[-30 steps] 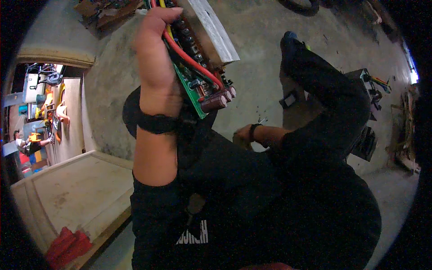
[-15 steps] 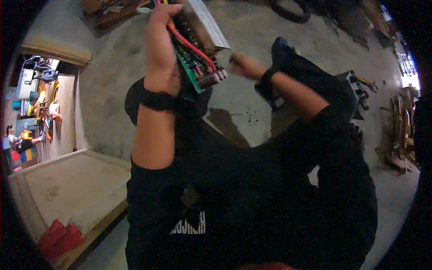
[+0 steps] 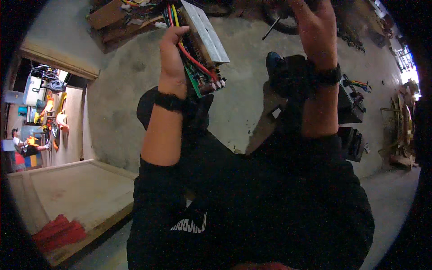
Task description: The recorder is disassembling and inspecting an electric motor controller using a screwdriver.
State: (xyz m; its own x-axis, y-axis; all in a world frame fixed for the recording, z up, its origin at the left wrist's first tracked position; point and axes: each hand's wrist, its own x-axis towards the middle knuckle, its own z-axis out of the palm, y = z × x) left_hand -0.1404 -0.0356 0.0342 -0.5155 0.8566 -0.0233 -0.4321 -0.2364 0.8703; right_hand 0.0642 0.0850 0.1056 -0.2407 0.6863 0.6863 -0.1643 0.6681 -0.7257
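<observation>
My left hand [image 3: 173, 56] is closed round a green circuit board [image 3: 201, 86] with a long silver metal heatsink [image 3: 208, 36]. Red, yellow, green and dark wires [image 3: 195, 57] run along the board, and round capacitors sit at its near end. My right hand [image 3: 316, 27] is raised at the upper edge, its thumb spread from the other fingers; the fingertips are cut off, and no object shows in it. To its left, a thin dark rod like a screwdriver [image 3: 271, 28] appears apart from the hand, near a black tyre [image 3: 288, 30].
A box with wires [image 3: 351, 96] and a black case [image 3: 352, 143] are on the floor at the right. Cardboard and cables [image 3: 108, 20] lie at the far left. A pale wooden panel [image 3: 85, 189] with a red cloth [image 3: 59, 231] is at the near left. Beyond a doorway sits another person [image 3: 29, 146].
My right hand has moved from beside the heatsink up and to the right. The thin rod now shows near the tyre. My left hand keeps hold of the circuit board.
</observation>
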